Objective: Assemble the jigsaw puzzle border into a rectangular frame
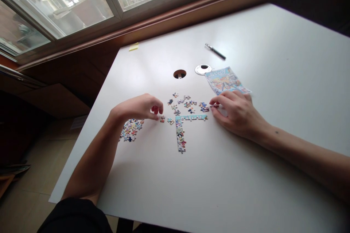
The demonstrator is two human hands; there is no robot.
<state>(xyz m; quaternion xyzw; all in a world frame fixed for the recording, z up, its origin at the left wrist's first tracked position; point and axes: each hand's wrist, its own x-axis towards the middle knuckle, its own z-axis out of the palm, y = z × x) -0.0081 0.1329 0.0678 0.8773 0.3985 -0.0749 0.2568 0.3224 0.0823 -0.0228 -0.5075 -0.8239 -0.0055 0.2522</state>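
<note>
On the white table, joined jigsaw puzzle pieces form an L-shaped corner, with a light blue top strip (193, 117) and a colourful side strip (179, 136). My left hand (146, 107) hovers left of it, fingers curled and thumb apart, with nothing visible between them. Just beyond its thumb lies a loose puzzle piece (162, 119), and another piece (170, 121) sits nearer the corner. My right hand (235, 111) rests to the right, its fingertips closed around a small puzzle piece (214, 105). Several loose pieces (187, 104) are scattered above the strip.
A heap of pieces (132, 130) lies partly behind my left forearm. Beyond my right hand is a picture sheet (225, 79), near a round metal cover (201, 69), a cable hole (179, 74) and a pen (215, 51). A yellow note (133, 46) marks the far edge by the window.
</note>
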